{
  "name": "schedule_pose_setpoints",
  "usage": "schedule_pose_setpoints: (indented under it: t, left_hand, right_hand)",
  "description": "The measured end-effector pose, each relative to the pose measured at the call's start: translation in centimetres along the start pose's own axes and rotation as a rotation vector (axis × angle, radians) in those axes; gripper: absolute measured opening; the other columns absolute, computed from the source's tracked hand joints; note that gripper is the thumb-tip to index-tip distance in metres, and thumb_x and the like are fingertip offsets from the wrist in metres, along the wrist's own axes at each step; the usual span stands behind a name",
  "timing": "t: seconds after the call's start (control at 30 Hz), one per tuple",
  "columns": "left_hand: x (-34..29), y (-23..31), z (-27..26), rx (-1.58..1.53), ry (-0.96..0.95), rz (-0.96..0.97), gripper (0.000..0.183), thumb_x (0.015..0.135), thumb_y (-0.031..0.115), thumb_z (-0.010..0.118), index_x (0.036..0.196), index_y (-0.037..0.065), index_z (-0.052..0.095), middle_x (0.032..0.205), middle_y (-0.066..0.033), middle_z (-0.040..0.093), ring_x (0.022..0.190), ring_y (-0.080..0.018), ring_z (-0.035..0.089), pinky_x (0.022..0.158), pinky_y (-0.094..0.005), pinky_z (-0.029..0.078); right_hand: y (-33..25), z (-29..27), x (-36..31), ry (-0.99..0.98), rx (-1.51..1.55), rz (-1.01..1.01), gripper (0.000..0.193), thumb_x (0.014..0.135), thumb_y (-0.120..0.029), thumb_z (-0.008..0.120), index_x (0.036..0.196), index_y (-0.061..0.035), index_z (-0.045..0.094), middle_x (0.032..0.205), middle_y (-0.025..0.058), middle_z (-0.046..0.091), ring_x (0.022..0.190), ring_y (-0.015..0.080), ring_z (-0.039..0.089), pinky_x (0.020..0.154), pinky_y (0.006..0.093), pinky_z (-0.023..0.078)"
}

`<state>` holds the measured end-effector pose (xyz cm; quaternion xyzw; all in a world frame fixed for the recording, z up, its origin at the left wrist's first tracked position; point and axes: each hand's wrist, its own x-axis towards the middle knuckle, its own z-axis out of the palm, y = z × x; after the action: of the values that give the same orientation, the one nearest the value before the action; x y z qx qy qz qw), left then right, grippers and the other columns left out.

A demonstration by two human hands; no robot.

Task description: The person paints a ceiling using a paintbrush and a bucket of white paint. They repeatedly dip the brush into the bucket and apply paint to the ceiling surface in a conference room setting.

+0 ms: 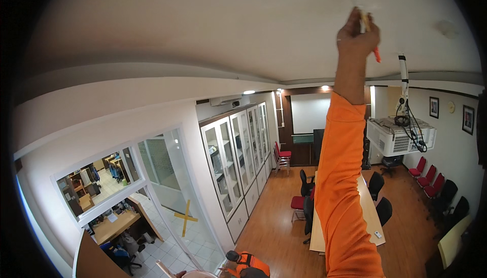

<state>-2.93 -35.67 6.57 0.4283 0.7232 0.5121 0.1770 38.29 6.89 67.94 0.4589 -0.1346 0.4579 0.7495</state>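
Note:
My right hand (358, 30) is raised to the white ceiling (243, 19), in an orange sleeve. Its fingers are closed round a slim hand tool (377, 55) with a pale yellow part near the fingertips and a red-orange end below the palm. The tool's upper tip meets or nearly meets the ceiling; its exact kind is hidden by the fingers. At the lower edge only a sliver of my left hand (180, 274) shows, beside a pale stick (164, 268) and the rim of a pale tub (200, 274). Its grip is cut off by the picture's edge.
A projector (401, 137) hangs from a ceiling pole right of my arm. Below are a long table (373, 217), black and red chairs, and tall glass-door cabinets (218, 164). A person in an orange vest (251, 264) is below, near the glass partition (165, 159). Stains (446, 28) mark the ceiling.

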Motion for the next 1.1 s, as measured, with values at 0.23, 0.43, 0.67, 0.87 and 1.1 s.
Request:
schedule_pose_setpoints:
  t: [0.23,0.43,0.67,0.87,1.1]
  left_hand:
    - [3.8,-3.2,1.5,0.065,-0.114,0.083,0.056,0.097,0.031,0.064,0.138,-0.005,0.053,0.131,-0.0214,0.061,0.120,-0.0290,0.058,0.100,-0.0399,0.048]
    - [5.8,-1.2,2.0,0.050,-0.057,0.121,0.056,0.098,0.034,0.063,0.137,-0.005,0.054,0.126,-0.0190,0.063,0.117,-0.0282,0.058,0.098,-0.0411,0.047]
    - [1.1,0.7,1.4,-0.076,-0.099,0.070,0.053,0.096,0.032,0.065,0.134,-0.004,0.057,0.122,-0.0199,0.066,0.114,-0.0310,0.061,0.098,-0.0419,0.048]
    - [7.3,3.3,4.1,0.312,-0.227,0.188,0.046,0.093,0.026,0.064,0.127,-0.004,0.061,0.121,-0.0246,0.066,0.114,-0.0370,0.062,0.096,-0.0431,0.049]
    - [6.9,4.3,4.5,0.075,-0.233,0.236,0.050,0.094,0.027,0.064,0.132,-0.004,0.059,0.127,-0.0229,0.065,0.122,-0.0308,0.059,0.102,-0.0416,0.046]
  right_hand:
    - [9.2,-2.9,-4.6,-0.169,-0.004,-0.079,0.023,0.096,-0.023,0.057,0.109,-0.0044,0.055,0.098,0.0087,0.060,0.091,0.0212,0.063,0.090,0.0321,0.056]
    - [9.8,-2.9,-8.1,-0.070,-0.152,0.158,0.023,0.094,-0.017,0.060,0.109,0.0001,0.055,0.101,0.0110,0.058,0.094,0.0240,0.063,0.090,0.0357,0.059]
    - [-1.5,3.7,-2.2,-0.006,0.123,-0.130,0.032,0.098,-0.022,0.051,0.114,0.0057,0.053,0.112,0.0180,0.059,0.104,0.0286,0.066,0.102,0.0347,0.056]
    - [10.3,0.4,-9.7,-0.017,0.090,0.114,0.027,0.098,-0.023,0.058,0.115,-0.0021,0.053,0.106,0.0108,0.056,0.096,0.0232,0.061,0.091,0.0349,0.056]
    - [0.1,4.7,-4.3,-0.175,0.012,-0.014,0.022,0.096,-0.019,0.057,0.108,0.0002,0.054,0.101,0.0134,0.061,0.095,0.0251,0.065,0.093,0.0336,0.057]
